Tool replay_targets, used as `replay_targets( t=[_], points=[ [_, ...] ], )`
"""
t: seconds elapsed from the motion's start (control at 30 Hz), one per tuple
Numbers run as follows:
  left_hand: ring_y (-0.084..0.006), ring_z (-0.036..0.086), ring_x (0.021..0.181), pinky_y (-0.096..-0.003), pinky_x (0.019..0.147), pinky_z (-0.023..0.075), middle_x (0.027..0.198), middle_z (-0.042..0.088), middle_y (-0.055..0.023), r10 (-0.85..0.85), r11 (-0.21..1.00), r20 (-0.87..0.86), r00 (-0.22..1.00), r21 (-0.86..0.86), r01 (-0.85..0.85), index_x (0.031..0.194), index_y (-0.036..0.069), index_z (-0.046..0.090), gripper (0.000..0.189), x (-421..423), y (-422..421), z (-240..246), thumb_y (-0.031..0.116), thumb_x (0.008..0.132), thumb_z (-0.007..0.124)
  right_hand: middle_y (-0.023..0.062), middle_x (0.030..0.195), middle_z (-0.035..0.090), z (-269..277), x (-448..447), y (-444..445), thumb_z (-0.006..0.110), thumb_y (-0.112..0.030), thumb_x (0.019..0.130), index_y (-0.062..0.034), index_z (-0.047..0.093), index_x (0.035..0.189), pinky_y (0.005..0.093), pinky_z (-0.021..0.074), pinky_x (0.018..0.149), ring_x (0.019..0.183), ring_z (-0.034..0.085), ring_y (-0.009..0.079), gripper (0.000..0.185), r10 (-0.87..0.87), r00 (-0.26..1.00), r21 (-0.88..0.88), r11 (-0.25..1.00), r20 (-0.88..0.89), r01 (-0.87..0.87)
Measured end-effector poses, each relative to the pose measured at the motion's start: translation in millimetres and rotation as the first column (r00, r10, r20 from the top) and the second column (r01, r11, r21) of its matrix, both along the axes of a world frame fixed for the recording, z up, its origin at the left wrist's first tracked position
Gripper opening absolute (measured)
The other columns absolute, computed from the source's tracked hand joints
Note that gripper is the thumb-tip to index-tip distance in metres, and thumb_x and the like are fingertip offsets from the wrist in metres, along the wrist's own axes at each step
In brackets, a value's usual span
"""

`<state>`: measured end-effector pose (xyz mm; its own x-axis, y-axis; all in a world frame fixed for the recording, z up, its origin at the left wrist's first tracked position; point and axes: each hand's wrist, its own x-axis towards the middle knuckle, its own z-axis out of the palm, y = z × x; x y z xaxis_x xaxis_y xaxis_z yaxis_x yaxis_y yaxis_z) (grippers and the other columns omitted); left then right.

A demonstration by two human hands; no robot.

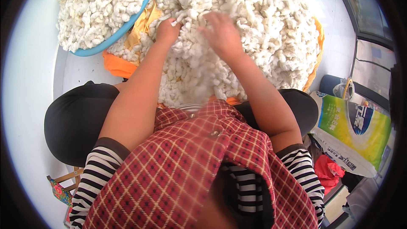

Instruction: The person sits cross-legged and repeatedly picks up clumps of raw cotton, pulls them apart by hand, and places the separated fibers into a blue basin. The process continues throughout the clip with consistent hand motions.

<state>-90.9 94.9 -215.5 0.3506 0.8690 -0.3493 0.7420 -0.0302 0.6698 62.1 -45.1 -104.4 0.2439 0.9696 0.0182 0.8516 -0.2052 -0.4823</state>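
Observation:
A large heap of raw cotton [273, 38] in off-white tufts fills the floor before me. At its left part, my left hand [168, 32] is curled with a bit of white cotton [173, 23] showing between thumb and fingers. My right hand [222, 35] is over the middle of the heap, its fingers apart and blurred by motion; nothing shows in it. Between my hands and my lap, some of the cotton looks smeared or blurred. Orange-yellow cloth [140, 28] shows under the heap's left edge.
A blue basin [119, 31] heaped with cotton tufts stands at the upper left. To my right lies a green, yellow and white printed sack [353, 130], with a red plastic bag [327, 173] beside it. A wooden-framed seat [71, 176] with flowered cloth is behind my left knee.

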Motion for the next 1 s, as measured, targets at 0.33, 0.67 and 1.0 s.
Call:
replay_targets(
  t=[0.33, 0.67, 1.0],
  points=[
    [-0.0293, 0.067, 0.091, -0.0357, 0.081, 0.0506, 0.097, 0.070, -0.0153, -0.015, 0.996, 0.106, 0.994, -0.083, 0.024, 0.100, 0.008, 0.071, 0.022, 2, 1, 0, 0.021, 0.084, 0.064, 0.0169, 0.121, 0.055, -51, -5, -2, 0.052, 0.004, 0.074, -0.0021, 0.058, 0.109, 0.0475, 0.0361, 0.106, 0.121, 0.045, 0.0368, 0.037, 0.219, 0.965, -0.034, 0.976, 0.148, -0.216],
    [-0.0205, 0.066, 0.076, -0.0319, 0.072, 0.0507, 0.085, 0.071, -0.0112, -0.165, 0.984, 0.132, 0.977, -0.045, 0.172, 0.090, 0.009, 0.073, 0.012, 7, -3, 12, 0.013, 0.080, 0.069, 0.0191, 0.102, 0.064, -41, -30, -9, 0.053, -0.008, 0.088, -0.0051, 0.060, 0.112, 0.0395, 0.0492, 0.085, 0.095, 0.061, 0.0350, 0.025, 0.101, 0.961, -0.260, 0.951, -0.256, -0.169],
    [-0.0084, 0.058, 0.077, -0.0251, 0.071, 0.0474, 0.086, 0.068, -0.0013, -0.145, 0.979, 0.359, 0.922, -0.082, 0.185, 0.096, 0.008, 0.071, 0.011, 31, -15, 89, 0.009, 0.085, 0.067, 0.0213, 0.114, 0.059, -6, 3, -12, 0.064, -0.011, 0.081, -0.0033, 0.057, 0.118, 0.0435, 0.0458, 0.091, 0.108, 0.054, 0.0397, 0.038, -0.089, 0.973, 0.196, 0.972, -0.213, 0.132]
  ],
)
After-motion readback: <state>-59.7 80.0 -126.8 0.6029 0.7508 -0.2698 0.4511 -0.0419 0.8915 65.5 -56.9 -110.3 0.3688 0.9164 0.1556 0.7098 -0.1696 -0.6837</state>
